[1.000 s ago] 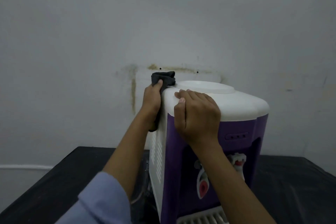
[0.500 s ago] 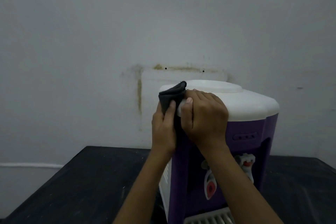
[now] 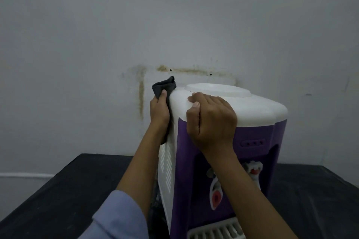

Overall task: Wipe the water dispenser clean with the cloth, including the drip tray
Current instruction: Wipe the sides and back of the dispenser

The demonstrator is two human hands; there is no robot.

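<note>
Clearly the cloth [image 3: 163,87] sat high on the dispenser [image 3: 258,111], bunched at the upper left corner of its white top, just left of centre frame. The left hand [image 3: 159,111] held it there, thumb on the fabric and palm pressing it to the white side panel; its fingers were hidden behind. The right hand [image 3: 212,120] gripped the near top edge, fingers curled over the rim, steadying the unit on the black table [image 3: 58,190]. The dispenser stood upright, so the vented side panel ran straight down from the cloth towards the lower frame. The drip tray [image 3: 215,230] lay at the bottom edge of the frame, at the foot of the purple front, well below and right of the cloth. Reaching it would probably mean bringing the cloth down and round the front corner.
</note>
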